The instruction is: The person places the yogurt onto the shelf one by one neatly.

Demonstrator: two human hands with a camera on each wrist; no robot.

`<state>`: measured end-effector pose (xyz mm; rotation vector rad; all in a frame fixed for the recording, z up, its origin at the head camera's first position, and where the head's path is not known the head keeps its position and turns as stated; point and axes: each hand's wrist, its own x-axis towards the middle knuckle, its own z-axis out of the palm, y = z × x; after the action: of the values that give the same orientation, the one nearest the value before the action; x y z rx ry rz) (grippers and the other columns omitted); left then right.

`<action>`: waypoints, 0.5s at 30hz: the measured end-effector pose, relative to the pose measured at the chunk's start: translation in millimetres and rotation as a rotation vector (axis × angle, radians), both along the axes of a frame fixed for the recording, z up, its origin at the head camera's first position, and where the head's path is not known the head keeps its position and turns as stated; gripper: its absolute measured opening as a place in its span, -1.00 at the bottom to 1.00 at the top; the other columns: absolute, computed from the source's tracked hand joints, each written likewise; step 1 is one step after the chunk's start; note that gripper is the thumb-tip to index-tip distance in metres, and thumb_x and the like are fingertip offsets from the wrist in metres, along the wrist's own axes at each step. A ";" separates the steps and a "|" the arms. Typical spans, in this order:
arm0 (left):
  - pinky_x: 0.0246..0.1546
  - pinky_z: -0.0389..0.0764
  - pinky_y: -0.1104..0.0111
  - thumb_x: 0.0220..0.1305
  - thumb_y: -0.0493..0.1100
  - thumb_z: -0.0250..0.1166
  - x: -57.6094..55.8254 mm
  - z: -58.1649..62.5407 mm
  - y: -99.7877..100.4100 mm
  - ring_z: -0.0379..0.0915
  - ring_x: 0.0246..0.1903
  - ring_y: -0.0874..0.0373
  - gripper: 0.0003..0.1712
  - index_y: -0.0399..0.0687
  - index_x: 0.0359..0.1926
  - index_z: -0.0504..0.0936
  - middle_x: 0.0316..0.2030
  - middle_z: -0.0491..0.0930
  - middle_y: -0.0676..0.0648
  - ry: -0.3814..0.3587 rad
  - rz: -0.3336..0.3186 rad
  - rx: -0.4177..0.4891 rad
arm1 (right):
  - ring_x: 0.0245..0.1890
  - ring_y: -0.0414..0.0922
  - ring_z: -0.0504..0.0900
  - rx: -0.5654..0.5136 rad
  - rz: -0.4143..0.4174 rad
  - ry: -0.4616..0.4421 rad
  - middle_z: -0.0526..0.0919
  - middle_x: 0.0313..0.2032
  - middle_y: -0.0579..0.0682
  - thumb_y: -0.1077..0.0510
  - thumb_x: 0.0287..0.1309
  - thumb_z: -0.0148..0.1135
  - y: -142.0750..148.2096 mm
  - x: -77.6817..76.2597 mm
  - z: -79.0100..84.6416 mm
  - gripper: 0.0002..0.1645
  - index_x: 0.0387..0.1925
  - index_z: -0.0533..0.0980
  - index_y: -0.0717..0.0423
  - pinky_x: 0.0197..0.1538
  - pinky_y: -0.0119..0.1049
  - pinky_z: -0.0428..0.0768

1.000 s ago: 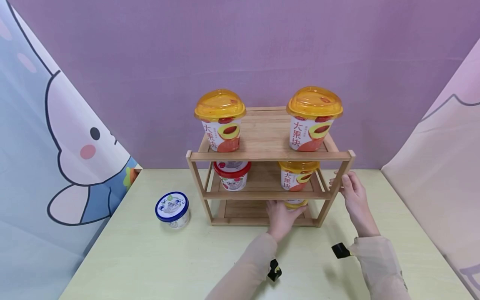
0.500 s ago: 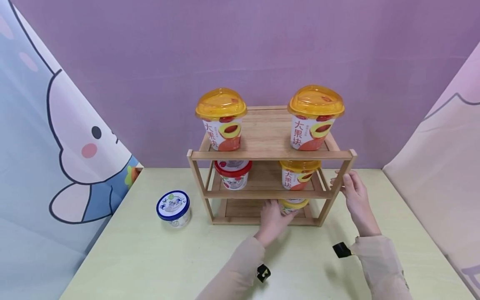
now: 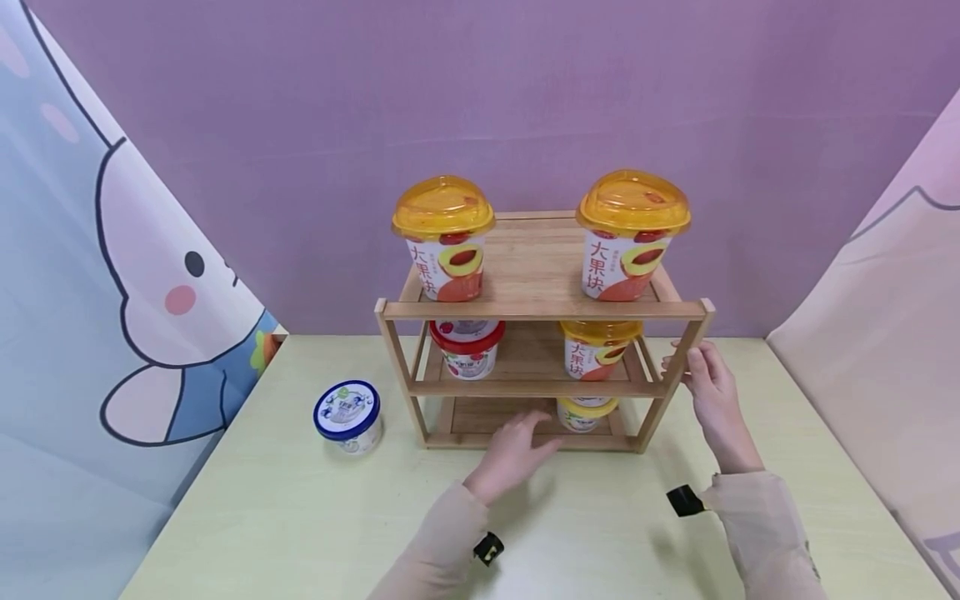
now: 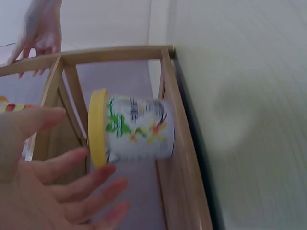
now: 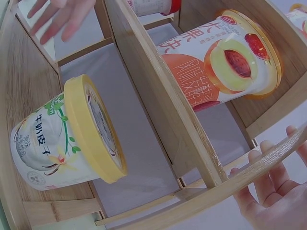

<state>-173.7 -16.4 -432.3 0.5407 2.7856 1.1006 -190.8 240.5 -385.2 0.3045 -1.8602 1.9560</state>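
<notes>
A tub with a yellow lid (image 3: 585, 414) stands upright at the right end of the bottom shelf of the wooden rack (image 3: 540, 310). My left hand (image 3: 513, 450) is just left of that tub, fingers spread and apart from it, with nothing held. The left wrist view shows a gap between thumb and fingers beside the yellow-lidded tub (image 4: 136, 128). At the rack's right front post, my right hand (image 3: 712, 396) grips the wood, with the thumb in front and fingertips behind. In the right wrist view its fingers (image 5: 268, 184) lie against the rack's side.
Two yogurt cups with orange domed lids, left (image 3: 444, 242) and right (image 3: 632, 237), stand on the top shelf. The middle shelf bears a red-lidded tub (image 3: 468, 354) and another orange-lidded cup (image 3: 594, 354). Left of the rack, a blue-lidded tub (image 3: 348, 417) sits on the table (image 3: 247, 508).
My left hand has let go of the yellow-lidded tub and drawn back to the left and toward me. The tub stays on the bottom shelf. My right hand keeps its place on the post.
</notes>
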 end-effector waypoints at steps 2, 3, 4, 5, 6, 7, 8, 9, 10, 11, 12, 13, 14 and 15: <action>-0.01 0.37 0.15 0.19 0.05 0.13 1.1 1.7 -8.0 0.35 0.03 -0.02 -0.51 -0.12 0.07 0.41 0.05 0.43 -0.11 0.000 -0.023 -0.016 | -0.34 -0.28 0.54 -0.001 0.002 -0.001 0.54 -0.40 -0.10 0.14 0.29 -0.17 0.0 -0.1 0.4 -0.79 -0.21 0.43 -0.05 -0.20 -0.55 0.44; -0.02 0.39 0.16 0.19 0.05 0.13 1.5 2.5 -12.1 0.36 0.02 -0.01 -0.51 -0.12 0.07 0.42 0.04 0.44 -0.10 0.003 -0.032 -0.022 | -0.34 -0.28 0.54 0.003 0.001 -0.002 0.54 -0.40 -0.10 0.14 0.29 -0.17 -0.1 0.0 0.6 -0.79 -0.21 0.43 -0.05 -0.20 -0.55 0.44; -0.03 0.40 0.17 0.19 0.05 0.12 1.9 2.9 -16.3 0.37 0.01 -0.01 -0.52 -0.12 0.06 0.42 0.04 0.44 -0.10 0.007 -0.042 -0.026 | -0.34 -0.28 0.54 0.002 0.003 -0.004 0.54 -0.40 -0.10 0.14 0.29 -0.17 -0.2 0.0 0.7 -0.79 -0.21 0.43 -0.05 -0.21 -0.54 0.45; -0.03 0.40 0.18 0.19 0.04 0.13 2.4 3.5 -20.6 0.38 0.01 -0.01 -0.52 -0.12 0.06 0.42 0.04 0.44 -0.11 0.009 -0.052 -0.027 | -0.34 -0.28 0.53 -0.001 0.006 -0.005 0.53 -0.40 -0.09 0.14 0.29 -0.17 -0.4 0.1 0.9 -0.79 -0.21 0.43 -0.05 -0.21 -0.54 0.45; -0.04 0.41 0.18 0.19 0.03 0.13 3.1 4.4 -25.0 0.38 0.00 -0.01 -0.52 -0.12 0.06 0.42 0.04 0.44 -0.11 0.014 -0.060 -0.030 | -0.34 -0.28 0.53 0.004 0.005 -0.006 0.53 -0.39 -0.10 0.14 0.29 -0.17 -0.4 0.3 0.9 -0.79 -0.20 0.43 -0.06 -0.20 -0.55 0.45; -0.03 0.40 0.18 0.20 0.03 0.13 3.6 5.3 -29.3 0.38 0.01 -0.01 -0.53 -0.13 0.06 0.42 0.04 0.44 -0.11 0.019 -0.070 -0.033 | -0.34 -0.28 0.53 0.000 0.008 -0.006 0.53 -0.39 -0.09 0.14 0.29 -0.16 -0.6 0.4 0.9 -0.79 -0.21 0.43 -0.05 -0.20 -0.55 0.45; -0.03 0.40 0.18 0.20 0.02 0.13 4.0 6.0 -33.7 0.38 0.01 -0.02 -0.53 -0.13 0.06 0.42 0.03 0.44 -0.11 0.022 -0.081 -0.035 | -0.34 -0.28 0.53 0.001 0.009 -0.006 0.53 -0.39 -0.09 0.14 0.29 -0.17 -0.6 0.6 0.8 -0.79 -0.21 0.43 -0.05 -0.20 -0.55 0.45; -0.03 0.40 0.18 0.20 0.01 0.13 4.5 6.5 -37.9 0.38 0.01 -0.01 -0.54 -0.13 0.06 0.42 0.03 0.44 -0.10 0.024 -0.090 -0.034 | -0.34 -0.28 0.53 -0.004 0.012 -0.005 0.53 -0.39 -0.09 0.14 0.29 -0.16 -0.5 0.6 0.7 -0.79 -0.21 0.43 -0.05 -0.19 -0.55 0.45; -0.02 0.40 0.18 0.21 0.00 0.13 4.9 7.1 -42.2 0.37 0.01 -0.01 -0.55 -0.14 0.06 0.42 0.03 0.45 -0.10 0.024 -0.097 -0.033 | -0.34 -0.28 0.53 -0.010 0.016 -0.004 0.53 -0.39 -0.08 0.14 0.29 -0.16 -0.4 0.5 0.6 -0.80 -0.21 0.43 -0.04 -0.19 -0.55 0.45; -0.02 0.39 0.17 0.21 -0.01 0.12 5.4 8.1 -46.3 0.36 0.02 0.00 -0.55 -0.14 0.05 0.43 0.02 0.45 -0.09 0.022 -0.101 -0.029 | -0.34 -0.27 0.53 -0.014 0.017 -0.004 0.53 -0.39 -0.08 0.14 0.29 -0.16 -0.2 0.4 0.5 -0.80 -0.21 0.43 -0.04 -0.19 -0.55 0.45; 0.00 0.38 0.16 0.21 -0.01 0.12 5.8 8.9 -50.3 0.35 0.04 0.00 -0.56 -0.14 0.05 0.43 0.02 0.45 -0.09 0.023 -0.102 -0.030 | -0.35 -0.27 0.53 -0.016 0.017 -0.004 0.53 -0.39 -0.08 0.14 0.29 -0.16 0.1 0.2 0.4 -0.80 -0.21 0.43 -0.03 -0.19 -0.55 0.45; 0.01 0.36 0.16 0.22 -0.01 0.12 6.2 9.9 -54.4 0.33 0.05 0.00 -0.56 -0.13 0.05 0.43 0.02 0.45 -0.08 0.020 -0.100 -0.029 | -0.35 -0.27 0.54 -0.019 0.015 -0.006 0.53 -0.40 -0.08 0.14 0.29 -0.16 0.3 -0.1 0.2 -0.80 -0.21 0.43 -0.03 -0.19 -0.55 0.45; 0.01 0.37 0.15 0.22 0.00 0.11 6.6 10.6 -58.3 0.33 0.05 0.00 -0.56 -0.14 0.05 0.43 0.02 0.45 -0.08 0.017 -0.098 -0.024 | -0.35 -0.27 0.53 -0.017 0.012 -0.009 0.53 -0.40 -0.08 0.13 0.29 -0.16 0.6 -0.4 0.1 -0.80 -0.21 0.43 -0.03 -0.19 -0.55 0.45; 0.01 0.37 0.15 0.22 0.00 0.11 7.3 11.4 -62.3 0.33 0.05 -0.01 -0.55 -0.14 0.06 0.42 0.02 0.45 -0.09 0.017 -0.094 -0.020 | -0.35 -0.27 0.53 -0.018 0.009 -0.012 0.53 -0.40 -0.08 0.13 0.29 -0.16 0.7 -0.7 0.0 -0.80 -0.21 0.43 -0.03 -0.19 -0.55 0.45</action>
<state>-166.4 -78.8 -420.9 0.6736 2.7507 1.0531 -191.4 241.3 -385.2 0.2967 -1.8506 1.9834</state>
